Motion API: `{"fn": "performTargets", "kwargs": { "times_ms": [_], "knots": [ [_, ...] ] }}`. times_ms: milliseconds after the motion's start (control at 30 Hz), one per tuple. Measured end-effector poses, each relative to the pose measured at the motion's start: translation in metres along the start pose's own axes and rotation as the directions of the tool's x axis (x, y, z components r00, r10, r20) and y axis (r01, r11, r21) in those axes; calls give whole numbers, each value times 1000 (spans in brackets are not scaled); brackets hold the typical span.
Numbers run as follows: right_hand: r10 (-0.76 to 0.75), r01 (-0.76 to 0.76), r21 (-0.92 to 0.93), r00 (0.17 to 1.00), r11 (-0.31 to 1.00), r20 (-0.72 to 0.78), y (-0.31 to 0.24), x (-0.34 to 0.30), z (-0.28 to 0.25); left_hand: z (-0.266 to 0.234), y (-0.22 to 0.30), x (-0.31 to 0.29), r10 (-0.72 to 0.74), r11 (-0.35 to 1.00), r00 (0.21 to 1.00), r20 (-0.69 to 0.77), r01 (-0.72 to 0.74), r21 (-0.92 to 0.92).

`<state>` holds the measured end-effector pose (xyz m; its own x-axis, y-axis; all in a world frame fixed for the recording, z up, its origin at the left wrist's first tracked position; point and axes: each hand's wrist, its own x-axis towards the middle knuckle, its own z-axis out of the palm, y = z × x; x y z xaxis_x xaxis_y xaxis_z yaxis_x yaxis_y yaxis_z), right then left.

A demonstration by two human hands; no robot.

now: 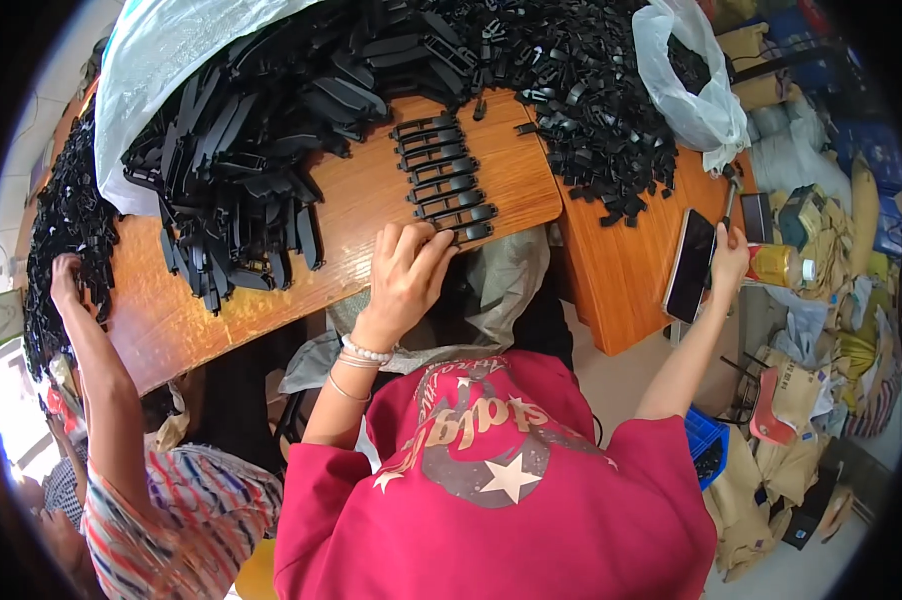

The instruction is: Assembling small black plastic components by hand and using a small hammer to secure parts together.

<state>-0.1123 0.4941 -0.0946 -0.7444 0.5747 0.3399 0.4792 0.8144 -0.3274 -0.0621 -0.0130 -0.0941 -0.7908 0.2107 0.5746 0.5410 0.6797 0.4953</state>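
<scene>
Head view showed the left hand [403, 272], fingers curled, at the near end of a row of black plastic clips [459, 183] running away from it, each lying crosswise on the brown wooden table [356, 215], the right hand [729, 262] well apart rightward beside a slim dark tool [730, 203], both grips unclear.

Black slim clips [460, 184], parallel column on table [346, 228]; tool [732, 196], perhaps hammer.
</scene>
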Motion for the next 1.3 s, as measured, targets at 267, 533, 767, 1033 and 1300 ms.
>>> {"fn": "performTargets", "kwargs": {
  "times_ms": [267, 533, 767, 1033, 1300],
  "knots": [
    [-28, 27, 7, 989, 1000, 145, 0, 23, 5, 2, -5, -9, 56, 998, 998, -28, -55, 38],
    [-221, -108, 820, 936, 562, 274, -142, -142, -73, 0, -6, -9, 92, 995, 996, 5, -92, 23],
    [-706, 230, 714, 513, 661, 488, -183, -224, -80, 2, -10, -9, 118, 993, 992, 51, -117, -23],
    [-708, 236, 698, 474, 675, 524, -193, -218, -81, 2, -10, -8, 135, 990, 990, 27, -134, -42],
    [-748, 372, 677, 512, 635, 421, -205, -205, -77, 0, -8, -6, 150, 987, 986, 67, -153, 41]
  ]
}}
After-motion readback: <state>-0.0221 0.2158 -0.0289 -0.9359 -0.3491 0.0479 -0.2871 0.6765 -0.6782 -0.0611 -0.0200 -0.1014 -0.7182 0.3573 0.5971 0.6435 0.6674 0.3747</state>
